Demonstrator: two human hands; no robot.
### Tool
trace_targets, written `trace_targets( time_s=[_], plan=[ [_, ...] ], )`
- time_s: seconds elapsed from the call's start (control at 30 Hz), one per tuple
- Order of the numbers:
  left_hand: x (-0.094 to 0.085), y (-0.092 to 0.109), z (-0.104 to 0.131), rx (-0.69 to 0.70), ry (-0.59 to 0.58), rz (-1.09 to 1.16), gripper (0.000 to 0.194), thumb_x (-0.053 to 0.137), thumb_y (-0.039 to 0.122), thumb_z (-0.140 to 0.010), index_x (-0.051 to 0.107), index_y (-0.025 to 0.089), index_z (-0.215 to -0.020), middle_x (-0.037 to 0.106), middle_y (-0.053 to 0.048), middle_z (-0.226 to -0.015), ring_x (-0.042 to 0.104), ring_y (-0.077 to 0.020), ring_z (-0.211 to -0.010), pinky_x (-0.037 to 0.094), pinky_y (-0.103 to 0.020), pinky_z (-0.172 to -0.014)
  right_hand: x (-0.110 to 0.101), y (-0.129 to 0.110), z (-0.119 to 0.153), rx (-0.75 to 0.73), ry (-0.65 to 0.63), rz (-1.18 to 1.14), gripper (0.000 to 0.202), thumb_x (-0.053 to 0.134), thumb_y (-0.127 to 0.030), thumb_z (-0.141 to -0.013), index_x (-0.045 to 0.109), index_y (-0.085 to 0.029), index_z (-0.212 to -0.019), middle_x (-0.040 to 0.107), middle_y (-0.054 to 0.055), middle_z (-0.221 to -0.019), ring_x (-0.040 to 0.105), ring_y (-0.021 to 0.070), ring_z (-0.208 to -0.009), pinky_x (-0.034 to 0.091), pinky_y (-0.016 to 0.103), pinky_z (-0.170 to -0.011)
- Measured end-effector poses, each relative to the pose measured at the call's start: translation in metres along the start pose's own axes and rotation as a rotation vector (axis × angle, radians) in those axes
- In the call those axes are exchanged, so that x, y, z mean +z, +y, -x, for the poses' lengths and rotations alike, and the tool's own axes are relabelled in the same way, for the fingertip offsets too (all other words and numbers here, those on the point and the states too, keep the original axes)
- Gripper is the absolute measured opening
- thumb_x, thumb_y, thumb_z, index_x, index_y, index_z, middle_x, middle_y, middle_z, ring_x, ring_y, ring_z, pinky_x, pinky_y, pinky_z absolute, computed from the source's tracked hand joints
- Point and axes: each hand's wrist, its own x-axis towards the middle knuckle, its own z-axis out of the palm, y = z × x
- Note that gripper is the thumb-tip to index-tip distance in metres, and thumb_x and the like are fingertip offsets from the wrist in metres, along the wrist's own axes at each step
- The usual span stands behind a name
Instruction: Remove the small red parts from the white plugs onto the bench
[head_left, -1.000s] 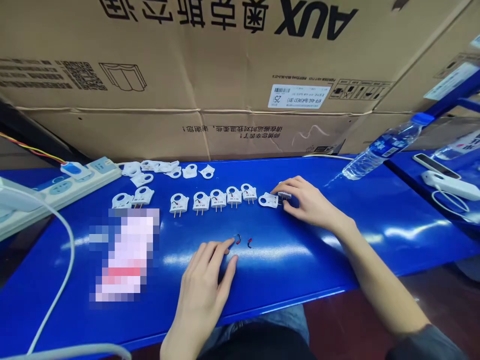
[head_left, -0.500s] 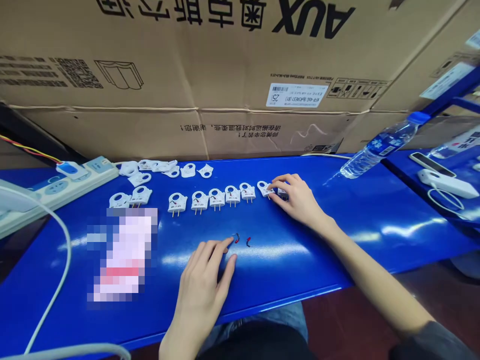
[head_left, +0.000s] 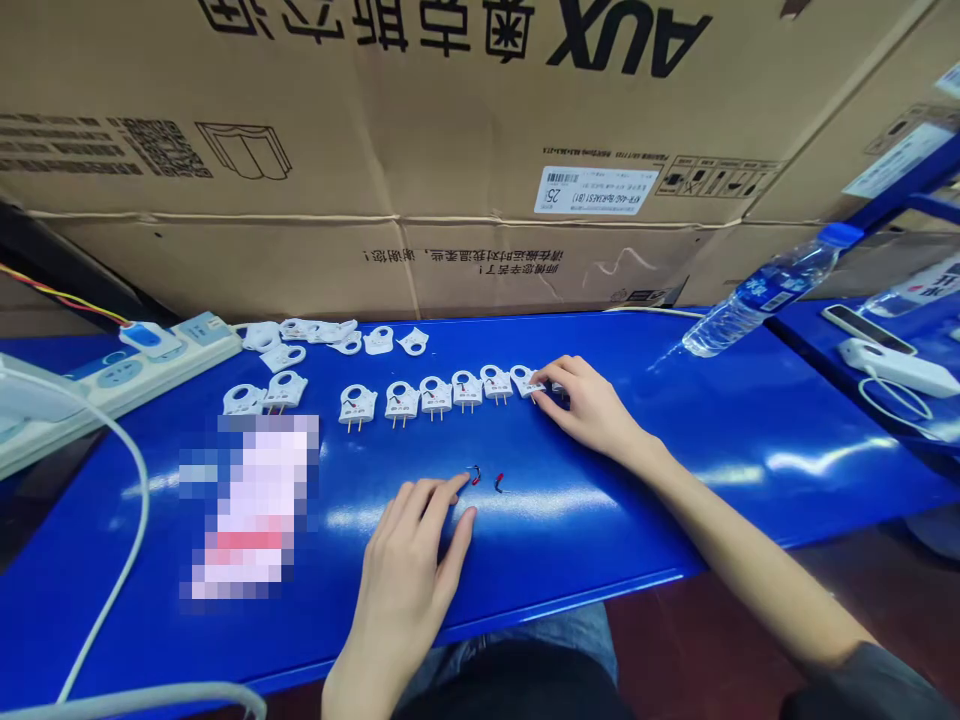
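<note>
My right hand pinches a white two-pin plug casing with a round loop between thumb and forefinger, at the right end of a row. Another casing, mostly hidden, lies under those fingers. To its left stand several like plug casings, loops up and brass pins toward me, some with small red and black parts inside. My left hand rests on the blue table with fingers spread and nothing in them. Its forefinger tip is beside a short red-and-black wire piece; a second such piece lies just to the right.
Loose white loop pieces lie at the back left, near a power strip. A blurred pinkish item is on the left. A water bottle stands at the back right, before a large cardboard box. A white cable crosses the left side.
My right hand has moved slightly left, bringing the pinched plug casing closer to the row. My left hand has stayed in place.
</note>
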Motion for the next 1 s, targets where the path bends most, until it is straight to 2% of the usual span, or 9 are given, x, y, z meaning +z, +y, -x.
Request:
trace_targets(
  time_s=[0.27, 0.43, 0.53, 0.63, 0.73, 0.83, 0.9, 1.0],
  plan=[
    [-0.001, 0.002, 0.000, -0.008, -0.006, -0.001, 0.030, 0.051, 0.034, -0.106, 0.059, 0.027, -0.133, 0.070, -0.005, -0.113, 0.066, -0.0218, -0.097, 0.055, -0.036, -0.081, 0.000, 0.000, -0.002, -0.019, 0.018, 0.019, 0.017, 0.056, -0.033, -0.102, 0.067, -0.021, -0.108, 0.071, 0.010, -0.107, 0.060, 0.0278, -0.100, 0.048, 0.042, -0.088],
    [-0.002, 0.002, 0.000, -0.012, 0.000, -0.003, 0.030, 0.050, 0.033, -0.106, 0.060, 0.027, -0.133, 0.071, -0.006, -0.112, 0.067, -0.0223, -0.098, 0.055, -0.037, -0.082, 0.004, -0.011, 0.000, -0.097, 0.057, 0.007, 0.033, 0.053, -0.034, -0.104, 0.061, -0.022, -0.134, 0.067, 0.013, -0.134, 0.060, 0.0305, -0.121, 0.048, 0.050, -0.103],
    [-0.002, 0.003, 0.000, -0.010, 0.009, -0.009, 0.030, 0.050, 0.034, -0.106, 0.061, 0.027, -0.133, 0.071, -0.005, -0.111, 0.067, -0.0220, -0.098, 0.055, -0.037, -0.083, 0.009, -0.023, 0.002, -0.194, 0.003, 0.015, 0.041, 0.052, -0.033, -0.106, 0.055, -0.024, -0.145, 0.060, 0.013, -0.149, 0.053, 0.0314, -0.138, 0.037, 0.058, -0.119],
    [-0.002, 0.003, -0.001, -0.008, 0.016, -0.016, 0.030, 0.050, 0.035, -0.105, 0.061, 0.026, -0.132, 0.071, -0.005, -0.110, 0.067, -0.0221, -0.097, 0.055, -0.037, -0.083, 0.011, -0.032, 0.003, -0.249, -0.056, 0.018, 0.039, 0.053, -0.033, -0.106, 0.057, -0.025, -0.143, 0.062, 0.011, -0.147, 0.051, 0.0312, -0.141, 0.026, 0.062, -0.125],
    [-0.002, 0.003, -0.002, -0.008, 0.017, -0.016, 0.030, 0.050, 0.035, -0.105, 0.061, 0.027, -0.132, 0.071, -0.005, -0.111, 0.067, -0.0220, -0.097, 0.055, -0.037, -0.083, 0.010, -0.036, 0.003, -0.263, -0.066, -0.011, 0.027, 0.054, -0.030, -0.105, 0.065, -0.024, -0.128, 0.072, 0.009, -0.127, 0.060, 0.0283, -0.126, 0.034, 0.057, -0.121],
    [-0.002, 0.003, -0.001, -0.002, 0.013, -0.010, 0.030, 0.050, 0.034, -0.106, 0.060, 0.026, -0.133, 0.071, -0.006, -0.111, 0.066, -0.0217, -0.098, 0.055, -0.036, -0.083, 0.007, -0.037, 0.005, -0.268, -0.051, -0.052, 0.019, 0.056, -0.033, -0.105, 0.070, -0.023, -0.112, 0.075, 0.007, -0.107, 0.063, 0.0269, -0.108, 0.048, 0.047, -0.102],
    [-0.002, 0.002, -0.001, -0.005, 0.006, -0.010, 0.031, 0.050, 0.034, -0.106, 0.060, 0.026, -0.134, 0.070, -0.006, -0.111, 0.066, -0.0219, -0.099, 0.055, -0.037, -0.083, 0.006, -0.040, 0.008, -0.290, -0.053, -0.077, 0.020, 0.058, -0.036, -0.104, 0.070, -0.022, -0.111, 0.075, 0.007, -0.102, 0.062, 0.0265, -0.103, 0.049, 0.043, -0.093],
    [-0.001, 0.002, -0.001, -0.011, 0.005, -0.019, 0.031, 0.050, 0.035, -0.106, 0.060, 0.026, -0.134, 0.070, -0.006, -0.111, 0.067, -0.0222, -0.099, 0.056, -0.037, -0.084, 0.006, -0.045, 0.011, -0.323, -0.047, -0.088, 0.023, 0.060, -0.039, -0.103, 0.069, -0.023, -0.117, 0.075, 0.007, -0.105, 0.063, 0.0262, -0.102, 0.047, 0.043, -0.091]
  ],
)
